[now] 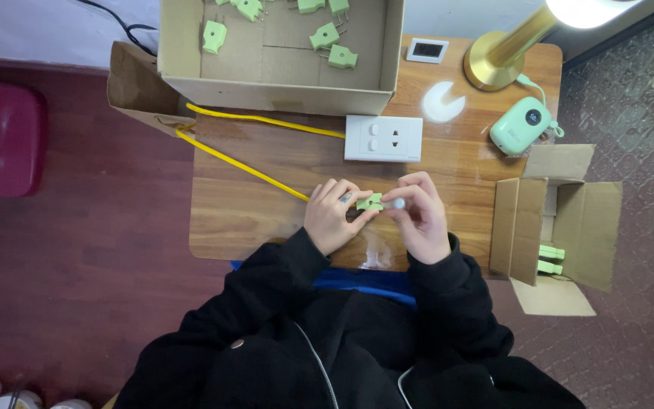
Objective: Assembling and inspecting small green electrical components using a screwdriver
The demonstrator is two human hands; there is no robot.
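My left hand (331, 215) pinches a small green plug piece (370, 202) over the wooden table (266, 212), with a yellow cable (244, 163) running out from under its fingers toward the upper left. My right hand (421, 216) meets the plug from the right and grips a thin pale tool (395, 203) whose tip touches the plug. Both hands sit close to the table's front edge, in black sleeves.
A large open cardboard box (281, 95) with several green plug pieces stands at the back. A white wall socket (384, 138), a gold lamp base (493, 60), a mint-green device (521, 125) and a small box (554, 227) holding green parts lie to the right.
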